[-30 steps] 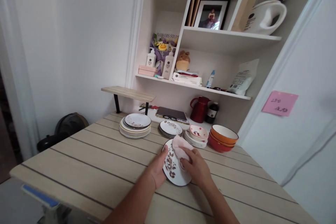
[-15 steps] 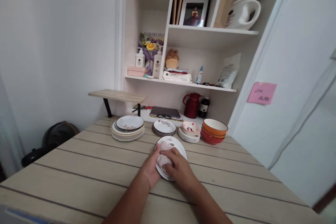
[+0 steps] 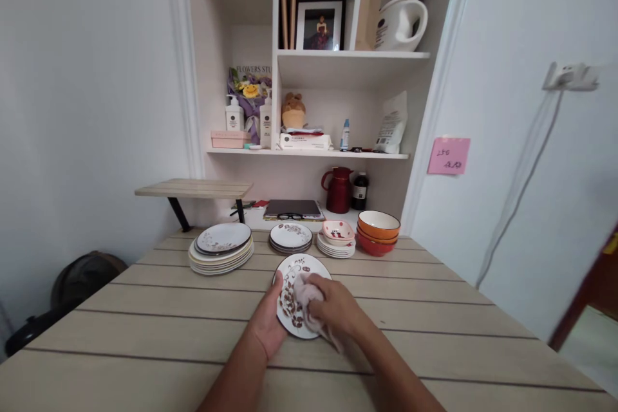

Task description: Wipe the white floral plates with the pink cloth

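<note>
A white plate point(image 3: 288, 293) with brown flowers and a dark rim is tilted toward me above the wooden table. My left hand point(image 3: 267, 324) grips its left edge, thumb on the upper face and fingers hidden beneath. Bunched in my right hand point(image 3: 338, 308) is a pale pinkish cloth point(image 3: 309, 293), pressed against the right half of the plate. One end of the cloth hangs past the lower right rim. Just beyond lies a small stack of similar flowered plates point(image 3: 290, 235).
Larger stacked plates point(image 3: 223, 238) stand at the left. Small saucers topped by a pink-patterned dish point(image 3: 338, 232), then orange and red bowls point(image 3: 379, 225), stand at the right. Behind are a dark red jug point(image 3: 338, 190), a laptop point(image 3: 292, 208) and a raised wooden shelf point(image 3: 193, 188).
The cloth has moved right with my right hand, uncovering the plate's flower pattern. My left hand still holds the edge. The camera view has turned to the right.
</note>
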A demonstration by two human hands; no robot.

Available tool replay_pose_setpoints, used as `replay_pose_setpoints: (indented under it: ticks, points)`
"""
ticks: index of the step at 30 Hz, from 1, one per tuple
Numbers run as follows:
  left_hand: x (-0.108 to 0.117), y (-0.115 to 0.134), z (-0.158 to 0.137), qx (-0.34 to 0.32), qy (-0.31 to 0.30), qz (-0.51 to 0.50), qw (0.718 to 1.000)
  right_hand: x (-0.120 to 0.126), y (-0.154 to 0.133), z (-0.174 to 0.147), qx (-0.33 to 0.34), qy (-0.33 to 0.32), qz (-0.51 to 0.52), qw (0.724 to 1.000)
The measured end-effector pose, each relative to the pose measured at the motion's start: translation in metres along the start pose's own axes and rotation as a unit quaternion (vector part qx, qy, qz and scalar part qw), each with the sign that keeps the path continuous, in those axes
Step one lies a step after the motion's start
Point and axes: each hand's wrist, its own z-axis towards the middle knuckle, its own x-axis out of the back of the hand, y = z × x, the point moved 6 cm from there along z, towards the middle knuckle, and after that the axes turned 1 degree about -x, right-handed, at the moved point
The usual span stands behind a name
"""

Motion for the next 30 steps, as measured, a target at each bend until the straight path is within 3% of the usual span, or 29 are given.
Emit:
replay_pose_setpoints:
  ticks: [2,6,13,18,24,27,30]
  points:
    - [0.001,0.001,0.000,-0.001,0.010,0.004,1.000,-0.006,-0.011,-0.002,0.031,-0.008,0.024,0.999]
    - [0.003,0.002,0.001,-0.009,0.028,0.009,1.000,-0.015,-0.023,0.000,0.049,0.041,0.008,0.998]
    - [0.003,0.000,0.001,-0.008,0.021,-0.003,1.000,0.005,0.003,0.007,-0.041,0.136,-0.068,0.988]
    - [0.007,0.002,0.003,-0.023,0.036,-0.011,0.999,0.012,0.014,0.002,-0.083,0.073,-0.122,0.986]
    - [0.013,0.003,0.007,-0.034,0.031,-0.032,0.998,-0.012,-0.006,-0.004,0.010,-0.063,-0.052,0.997]
    - [0.011,0.003,0.005,-0.028,0.027,-0.034,0.999,-0.022,-0.022,-0.006,0.059,-0.046,-0.026,0.997]
    - [0.009,0.003,0.003,-0.028,0.032,-0.028,0.999,-0.026,-0.027,-0.003,0.067,-0.001,-0.024,0.997]
